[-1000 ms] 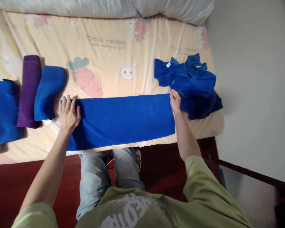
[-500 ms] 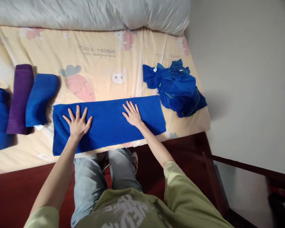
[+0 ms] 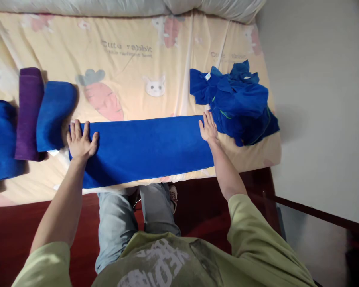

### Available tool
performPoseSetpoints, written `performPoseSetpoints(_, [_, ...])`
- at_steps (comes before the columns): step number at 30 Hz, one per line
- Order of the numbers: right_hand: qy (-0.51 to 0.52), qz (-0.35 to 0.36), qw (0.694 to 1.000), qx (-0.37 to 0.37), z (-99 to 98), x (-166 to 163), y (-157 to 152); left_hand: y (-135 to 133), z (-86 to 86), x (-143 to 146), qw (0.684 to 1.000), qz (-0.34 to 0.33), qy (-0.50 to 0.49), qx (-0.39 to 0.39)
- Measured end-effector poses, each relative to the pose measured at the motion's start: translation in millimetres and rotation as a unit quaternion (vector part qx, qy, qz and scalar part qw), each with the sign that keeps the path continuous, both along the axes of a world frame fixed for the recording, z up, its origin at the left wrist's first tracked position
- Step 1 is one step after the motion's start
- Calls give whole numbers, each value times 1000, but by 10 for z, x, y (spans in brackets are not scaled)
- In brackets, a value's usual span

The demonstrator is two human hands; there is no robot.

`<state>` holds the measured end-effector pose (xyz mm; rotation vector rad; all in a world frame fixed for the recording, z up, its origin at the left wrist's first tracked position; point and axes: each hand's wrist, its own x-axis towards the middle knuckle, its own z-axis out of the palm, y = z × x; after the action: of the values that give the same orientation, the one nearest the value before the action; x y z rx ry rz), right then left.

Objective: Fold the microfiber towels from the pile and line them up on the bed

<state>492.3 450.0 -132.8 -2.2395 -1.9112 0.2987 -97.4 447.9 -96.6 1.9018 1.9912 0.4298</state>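
Note:
A blue towel (image 3: 149, 147) lies in a long flat strip along the front edge of the bed. My left hand (image 3: 81, 141) rests palm down on its left end, fingers stretched out. At the opposite end, my right hand (image 3: 208, 128) lies flat over the towel's right edge, with the fingers extended. Just left of my left hand is a folded blue towel (image 3: 54, 117), beside a folded purple towel (image 3: 29, 115). Close to my right hand sits a crumpled heap of blue towels (image 3: 242, 103).
Another folded blue towel (image 3: 1, 139) is cut off at the left side. The bed has a cream sheet (image 3: 131, 87) with carrot and rabbit prints. A pale quilt (image 3: 107, 7) lies along the back. To the right stands a grey wall (image 3: 323, 99).
My hands have slid apart along the blue towel, the left one out to its left end and the right one to its right edge. The view has shifted slightly.

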Motion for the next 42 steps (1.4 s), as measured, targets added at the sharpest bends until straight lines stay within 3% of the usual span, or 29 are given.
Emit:
performPoseSetpoints(3, [-13, -9, 1000, -14, 91, -122, 8, 2, 9, -8, 999, -8, 29, 21])
performPoseSetpoints(5, [-22, 1, 1000, 10, 209, -398, -34, -63, 86, 143, 998, -18, 42, 37])
performPoseSetpoints(8, [-22, 70, 995, 68, 387, -1156, -265, -293, 214, 643, 995, -73, 32, 66])
performPoseSetpoints(10, [1, 139, 989, 59, 438, -1783, -526, -513, 219, 1062, 987, -142, 18, 73])
performPoseSetpoints(14, [41, 198, 979, 2, 343, -2736, -1022, -908, -15, 1650, 977, -203, -3, 56])
performPoseSetpoints(17, [48, 184, 982, -18, 252, -2929, -1166, -1029, -191, 1719, 978, -203, -6, 54])
performPoseSetpoints(21, [75, 187, 979, -14, 270, -2736, -1165, -1063, -177, 1471, 983, -179, -4, 44])
performPoseSetpoints(24, [104, 157, 982, -22, 314, -2423, -1188, -1138, -71, 1121, 994, -106, 20, 10])
performPoseSetpoints(30, [39, 45, 997, -45, 269, -1320, -1361, -1355, 52, 371, 998, 14, 58, -20])
performPoseSetpoints(35, [-41, -16, 998, -41, 179, -474, -1568, -1481, 49, 69, 996, 46, 79, -13])
performPoseSetpoints(42, [-76, -28, 997, -12, 46, -335, -1655, -1530, 19, 27, 995, 79, 57, -22])
